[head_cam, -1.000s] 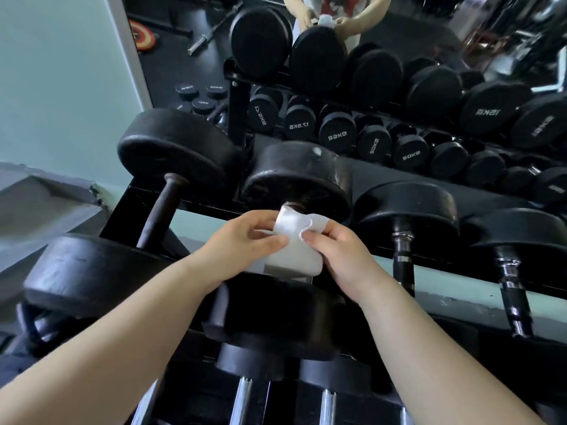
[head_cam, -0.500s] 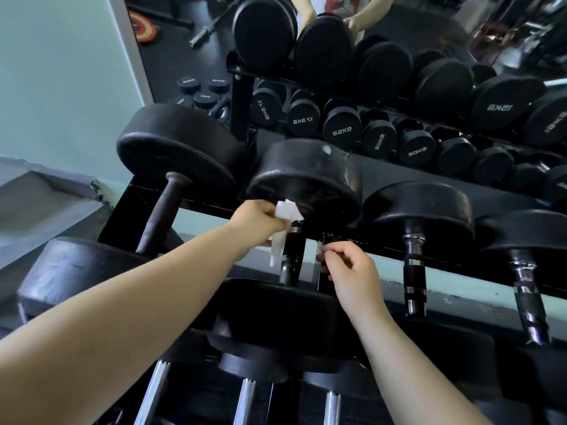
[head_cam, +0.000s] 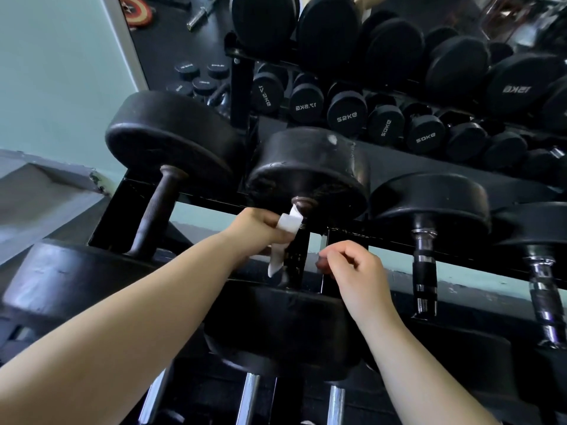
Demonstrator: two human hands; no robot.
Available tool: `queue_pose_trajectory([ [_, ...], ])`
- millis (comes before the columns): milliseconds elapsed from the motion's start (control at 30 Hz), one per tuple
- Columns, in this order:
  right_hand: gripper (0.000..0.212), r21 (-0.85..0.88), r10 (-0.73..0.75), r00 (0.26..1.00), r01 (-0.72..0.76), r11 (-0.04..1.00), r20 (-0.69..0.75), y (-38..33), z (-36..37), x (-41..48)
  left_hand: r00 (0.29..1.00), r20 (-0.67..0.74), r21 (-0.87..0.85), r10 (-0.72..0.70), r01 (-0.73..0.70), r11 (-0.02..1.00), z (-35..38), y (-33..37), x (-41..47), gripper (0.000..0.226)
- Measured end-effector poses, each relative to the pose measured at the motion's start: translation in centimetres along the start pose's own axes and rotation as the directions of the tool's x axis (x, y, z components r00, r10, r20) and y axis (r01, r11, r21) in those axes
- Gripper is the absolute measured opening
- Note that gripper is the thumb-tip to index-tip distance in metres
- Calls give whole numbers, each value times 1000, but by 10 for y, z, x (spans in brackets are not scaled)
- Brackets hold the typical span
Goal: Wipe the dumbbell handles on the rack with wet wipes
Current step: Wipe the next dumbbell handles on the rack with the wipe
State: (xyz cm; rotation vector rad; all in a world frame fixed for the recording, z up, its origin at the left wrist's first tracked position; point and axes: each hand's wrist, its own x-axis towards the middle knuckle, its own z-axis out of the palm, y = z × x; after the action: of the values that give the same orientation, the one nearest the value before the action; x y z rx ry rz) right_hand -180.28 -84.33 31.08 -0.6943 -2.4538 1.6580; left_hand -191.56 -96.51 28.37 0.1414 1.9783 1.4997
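Pale green wall (head_cam: 55,87) on the far left, and beside it a mirror (head_cam: 171,56) throwing back rows of black dumbbells with their weight labels reversed. Down to the rack (head_cam: 386,237) now, top tier, dumbbells lying front to back across the rails.

First on the left is a big black dumbbell with a dark worn handle (head_cam: 153,213), and no hand is on it.

Next along is where the action is. The left hand (head_cam: 254,231) reaches in from the lower left, its grip pinching a white wet wipe (head_cam: 288,223) against the top of the second handle (head_cam: 296,256), right up under the collar of the far head (head_cam: 306,170). Part of the wipe is bunched between fingers and bar, and a loose strip hangs down the left side of that handle. Whether the wipe goes round the back of the bar, I can't tell.

Just right of that bar, the right hand (head_cam: 352,268) hovers near the rail. Its grip is curled in, thumb close to the forefinger, nothing in it, and it is clear of the bar.

Further right sits a third dumbbell with a chrome-and-black handle (head_cam: 425,268). At the edge there's a fourth with a shiny chrome handle (head_cam: 543,296), both well apart from either hand.

Bottom of the shot, the lower-tier handles (head_cam: 248,397) gleam in chrome beneath the near heads.
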Motion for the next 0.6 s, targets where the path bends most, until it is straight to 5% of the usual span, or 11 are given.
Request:
queue_pose_trajectory([
  [100,27,-6,-1,1000,1,1000,-12,-1,1,0,998,69,-36,-4,7,999,-3,-4,-2,30],
  [267,26,0,6,1000,-6,1000,-28,-8,2,-5,984,139,289,-112,68,955,-5,-4,-15,37],
  [433,27,-3,3,1000,-3,1000,-23,-10,1,-6,999,-40,-60,1,-3,998,-3,5,-2,27],
  [600,27,-16,0,1000,0,1000,-17,-7,1,-4,999,32,207,-28,20,978,-7,6,-10,39],
])
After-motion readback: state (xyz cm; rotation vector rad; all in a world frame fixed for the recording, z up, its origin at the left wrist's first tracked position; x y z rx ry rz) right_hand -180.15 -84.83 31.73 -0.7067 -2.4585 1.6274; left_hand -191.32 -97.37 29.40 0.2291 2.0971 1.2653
